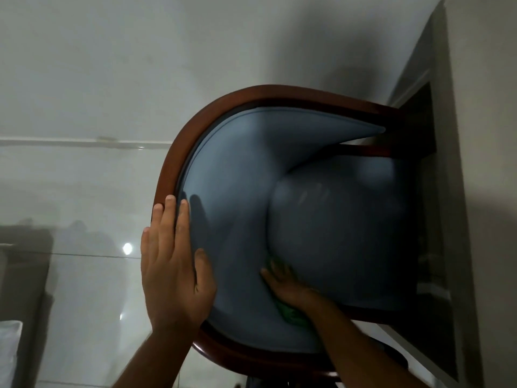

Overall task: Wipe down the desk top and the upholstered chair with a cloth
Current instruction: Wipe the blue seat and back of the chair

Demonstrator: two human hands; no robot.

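Observation:
Seen from above, the upholstered chair point(279, 152) has blue fabric and a curved dark wood frame, and its front is pushed under the desk point(486, 191) on the right. My left hand point(173, 264) lies flat over the top of the curved backrest, fingers spread across the wood rim and the padding. My right hand point(285, 284) presses a green cloth point(291, 313) into the crease where the backrest meets the seat cushion point(349, 225). Most of the cloth is hidden under the hand.
Glossy white floor tiles point(84, 93) surround the chair on the left and top. A dark piece of furniture point(22, 261) stands at the left edge, with something white point(8, 340) below it. The desk's grey side panel point(419, 65) rises beside the chair's front.

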